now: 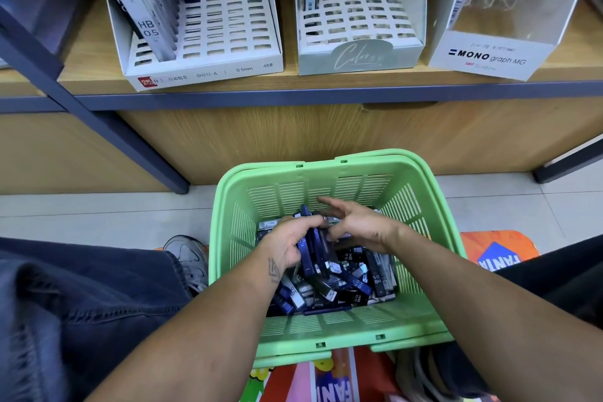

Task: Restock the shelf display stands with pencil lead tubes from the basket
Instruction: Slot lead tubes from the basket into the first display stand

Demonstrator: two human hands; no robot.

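Gathering stock: left hand (287, 245) fingers clamp several dark-blue plastic lead tubes (310, 251) inside the green slatted plastic basket (235, 206); right hand (359, 225) fingers spread, sorting (presumably bundling for the white cardboard display stand (222, 26)).

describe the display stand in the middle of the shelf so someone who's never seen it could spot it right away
On the wooden shelf above the green plastic basket, three stands sit in a row. The middle pale grey-green cardboard stand has cursive lettering on its front lip and holds just one tube at its back left, unlike its fuller white left neighbour.
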